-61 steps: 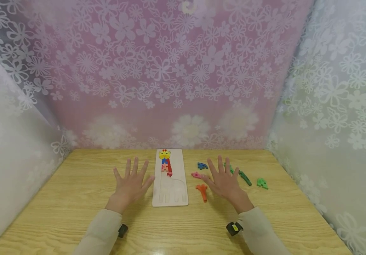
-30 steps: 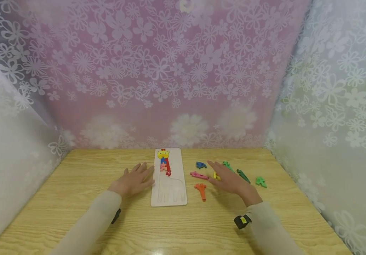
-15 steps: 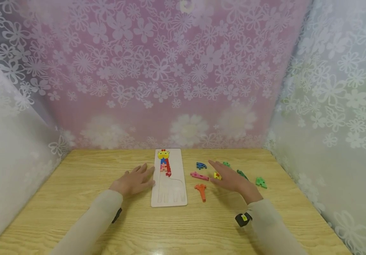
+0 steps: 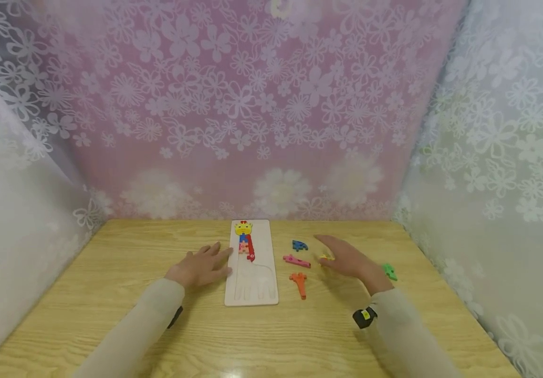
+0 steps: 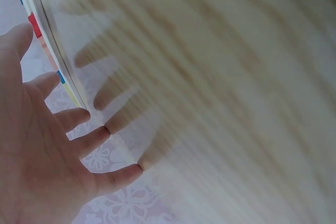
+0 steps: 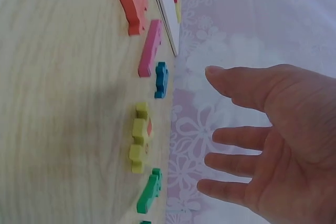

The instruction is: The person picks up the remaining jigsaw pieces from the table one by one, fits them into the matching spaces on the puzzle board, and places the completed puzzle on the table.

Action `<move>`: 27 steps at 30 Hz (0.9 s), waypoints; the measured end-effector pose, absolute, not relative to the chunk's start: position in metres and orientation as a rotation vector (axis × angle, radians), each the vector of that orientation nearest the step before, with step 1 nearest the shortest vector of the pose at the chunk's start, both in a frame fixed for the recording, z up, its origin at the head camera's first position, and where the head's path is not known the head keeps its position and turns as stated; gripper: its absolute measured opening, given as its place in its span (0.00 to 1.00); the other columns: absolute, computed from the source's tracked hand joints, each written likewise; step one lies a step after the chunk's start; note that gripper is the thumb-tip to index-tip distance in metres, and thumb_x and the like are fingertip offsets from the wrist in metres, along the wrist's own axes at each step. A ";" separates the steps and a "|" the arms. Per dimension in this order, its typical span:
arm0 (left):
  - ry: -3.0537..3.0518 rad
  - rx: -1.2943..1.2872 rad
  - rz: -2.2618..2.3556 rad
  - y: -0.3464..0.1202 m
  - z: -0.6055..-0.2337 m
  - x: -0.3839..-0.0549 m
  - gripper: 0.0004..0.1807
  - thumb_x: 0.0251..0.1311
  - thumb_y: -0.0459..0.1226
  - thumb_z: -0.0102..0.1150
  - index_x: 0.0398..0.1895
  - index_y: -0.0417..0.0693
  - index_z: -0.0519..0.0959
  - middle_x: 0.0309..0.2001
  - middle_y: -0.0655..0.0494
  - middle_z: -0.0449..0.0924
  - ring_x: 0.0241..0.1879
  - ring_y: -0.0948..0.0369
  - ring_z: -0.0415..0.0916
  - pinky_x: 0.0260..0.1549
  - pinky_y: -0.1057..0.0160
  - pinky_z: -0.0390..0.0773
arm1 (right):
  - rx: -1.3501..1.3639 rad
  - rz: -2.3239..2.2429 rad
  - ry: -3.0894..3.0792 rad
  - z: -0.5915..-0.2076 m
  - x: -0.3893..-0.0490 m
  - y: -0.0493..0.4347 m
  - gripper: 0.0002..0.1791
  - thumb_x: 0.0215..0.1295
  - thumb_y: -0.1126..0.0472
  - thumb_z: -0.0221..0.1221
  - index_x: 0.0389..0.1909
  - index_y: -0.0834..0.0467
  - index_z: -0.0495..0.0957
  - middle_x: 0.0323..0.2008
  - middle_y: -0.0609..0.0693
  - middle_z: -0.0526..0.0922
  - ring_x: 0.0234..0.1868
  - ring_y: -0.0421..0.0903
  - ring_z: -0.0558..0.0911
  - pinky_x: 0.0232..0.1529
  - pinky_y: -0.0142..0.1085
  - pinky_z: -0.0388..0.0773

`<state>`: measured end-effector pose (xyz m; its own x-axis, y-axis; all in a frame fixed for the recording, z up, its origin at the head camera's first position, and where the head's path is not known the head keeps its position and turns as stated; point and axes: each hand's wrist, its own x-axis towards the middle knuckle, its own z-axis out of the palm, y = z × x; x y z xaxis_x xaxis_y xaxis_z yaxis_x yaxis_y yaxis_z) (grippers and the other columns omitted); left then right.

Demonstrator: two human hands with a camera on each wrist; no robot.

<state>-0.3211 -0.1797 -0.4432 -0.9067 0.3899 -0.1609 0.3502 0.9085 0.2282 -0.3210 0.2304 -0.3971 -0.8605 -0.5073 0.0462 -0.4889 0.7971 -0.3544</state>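
A pale wooden puzzle board (image 4: pixel 263 247) lies on the table, with a yellow giraffe head (image 4: pixel 243 229) and blue, pink and red neck pieces fitted in its upper left. My left hand (image 4: pixel 200 266) is beside the board's left edge, fingers spread and fingertips low at the tabletop. Over the loose pieces hovers my right hand (image 4: pixel 349 260), holding nothing, its thumb apart from the fingers in the right wrist view. Closest beneath it is a yellow puzzle piece (image 6: pixel 140 137), mostly covered by the hand in the head view.
Left of my right hand lie a blue piece (image 4: pixel 300 245), a long pink piece (image 4: pixel 297 261) and an orange piece (image 4: pixel 299 285). A light green piece (image 4: pixel 389 271) is at the right. Another green piece (image 6: pixel 149 191) shows in the right wrist view. Flowered curtains enclose the table (image 4: pixel 252 341).
Both hands first lowered from a spread pose, the left turning towards the board. Most recently the right hand has shifted slightly right and turned on edge, covering green pieces seen before. The pieces stay put.
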 end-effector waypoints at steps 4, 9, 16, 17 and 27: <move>2.873 0.559 0.282 -0.178 -0.443 -0.322 0.40 0.74 0.67 0.39 0.84 0.67 0.52 0.84 0.44 0.45 0.82 0.35 0.45 0.71 0.20 0.45 | -0.804 -0.576 2.915 -0.394 -0.328 0.236 0.36 0.76 0.58 0.59 0.78 0.64 0.59 0.76 0.69 0.63 0.75 0.71 0.65 0.72 0.66 0.65; 2.865 0.552 0.293 -0.178 -0.442 -0.322 0.40 0.73 0.67 0.40 0.83 0.67 0.53 0.84 0.43 0.46 0.82 0.34 0.44 0.72 0.20 0.43 | -0.791 -0.563 2.894 -0.390 -0.340 0.243 0.34 0.77 0.58 0.58 0.78 0.63 0.60 0.76 0.69 0.64 0.75 0.70 0.65 0.72 0.65 0.65; 2.830 0.526 0.312 -0.176 -0.439 -0.325 0.42 0.71 0.68 0.44 0.83 0.68 0.53 0.84 0.45 0.45 0.82 0.35 0.42 0.73 0.21 0.40 | -0.783 -0.532 2.907 -0.384 -0.348 0.255 0.33 0.75 0.59 0.59 0.76 0.63 0.63 0.74 0.69 0.67 0.74 0.72 0.66 0.70 0.66 0.68; 2.825 0.527 0.319 -0.176 -0.439 -0.325 0.42 0.71 0.68 0.45 0.83 0.68 0.54 0.84 0.44 0.45 0.82 0.35 0.42 0.72 0.21 0.40 | -0.784 -0.530 2.906 -0.384 -0.348 0.257 0.32 0.75 0.60 0.59 0.76 0.63 0.64 0.74 0.69 0.67 0.74 0.72 0.66 0.70 0.65 0.68; 2.817 0.539 0.364 -0.181 -0.441 -0.327 0.42 0.70 0.68 0.45 0.83 0.70 0.53 0.85 0.45 0.44 0.83 0.35 0.39 0.69 0.17 0.40 | -0.711 -0.484 2.890 -0.390 -0.358 0.273 0.31 0.73 0.63 0.62 0.74 0.62 0.67 0.73 0.68 0.68 0.72 0.71 0.69 0.66 0.64 0.72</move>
<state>-0.3271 -0.1812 -0.4407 -0.9003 0.3890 -0.1953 0.3266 0.9004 0.2874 -0.3576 0.2728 -0.3900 -0.8811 -0.4707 -0.0456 -0.4302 0.8379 -0.3360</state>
